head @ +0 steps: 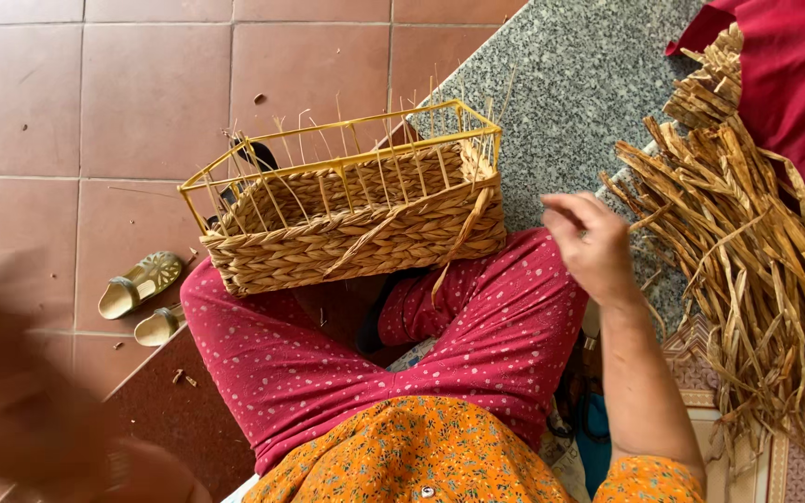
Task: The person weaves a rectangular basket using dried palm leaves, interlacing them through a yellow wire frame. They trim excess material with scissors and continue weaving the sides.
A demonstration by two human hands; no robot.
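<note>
Woven straw basket (356, 224), half-done, is sitting on the person's knees, pink dotted trousers (477, 345) under it. Going left to right: left hand (20, 401) is filling the lower-left corner as a blur, well apart from the basket; cannot tell whether its grip is apart or together. Two pale sandals (142, 298) are lying on the brown tiled floor (67, 112) just left of the knee. The basket's long axis is running left to right, tilting slightly up toward the right; yellow wire frame (328, 168) is showing above the braided wall, thin upright stakes sticking up past the rim, one loose strand trailing off the right end. Right hand (589, 242) is hovering just right of the basket, fingers loosely curled together, seemingly pinching a thin strand, not clear. This hand is the nearer one to both basket and supply. Further right, a pile of dried straw strips (747, 251) is lying on the grey granite ledge (570, 84), beside red cloth (794, 84).
</note>
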